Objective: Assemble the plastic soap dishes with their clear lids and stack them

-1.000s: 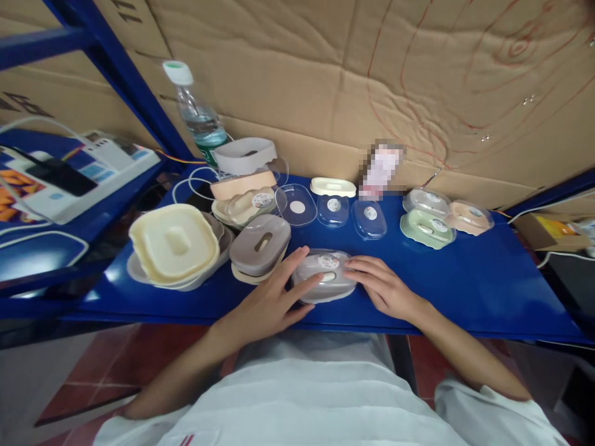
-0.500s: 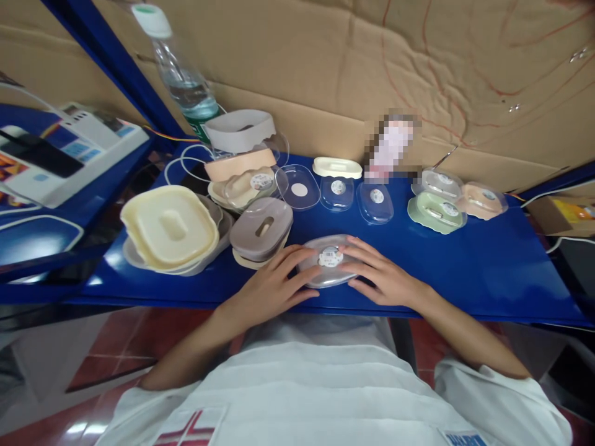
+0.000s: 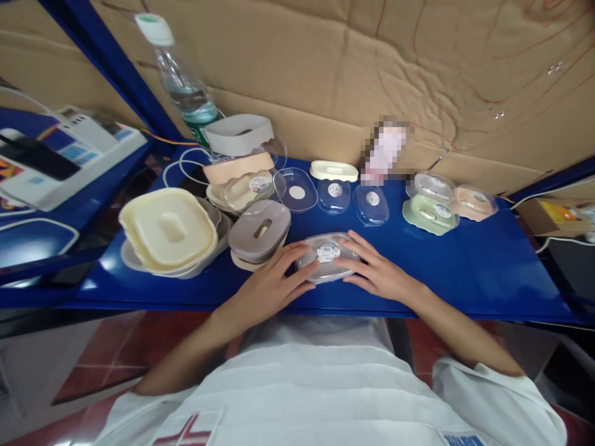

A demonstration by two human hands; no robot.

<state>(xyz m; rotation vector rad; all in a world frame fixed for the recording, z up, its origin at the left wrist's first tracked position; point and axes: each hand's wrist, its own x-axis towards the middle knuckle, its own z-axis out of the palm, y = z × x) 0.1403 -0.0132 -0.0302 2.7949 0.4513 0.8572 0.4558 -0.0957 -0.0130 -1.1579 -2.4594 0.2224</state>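
**Shows the label nearer mid-lid, between spread hands**

Shows the white label [image 3: 328, 252] closer to the middle of the clear lid [image 3: 324, 239] than a second ago, barcode upward. Suggests a turned, shifted or swapped lid, though cannot tell which; leaves its fit on the grey container [image 3: 331, 276] unclear under the fingers.

Lies flat at the near edge of the blue table [image 3: 488, 266], with the container as landmark for the rest. Touches its left side with the left hand [image 3: 272, 285], fingers spread and slightly bent, fingertips on the lid. Touches its right side with the right hand [image 3: 388, 279], fingers likewise fanned over the lid, not pinching.

Just left of the container, keeps a grey dish [image 3: 242, 238]; farther left, a cream tub [image 3: 162, 214]. Beyond it, shows a loose clear cover [image 3: 370, 214] and a small cream dish [image 3: 333, 171]. Off to its right and farther back, shows a green box [image 3: 421, 215] beside a peach box [image 3: 466, 208].
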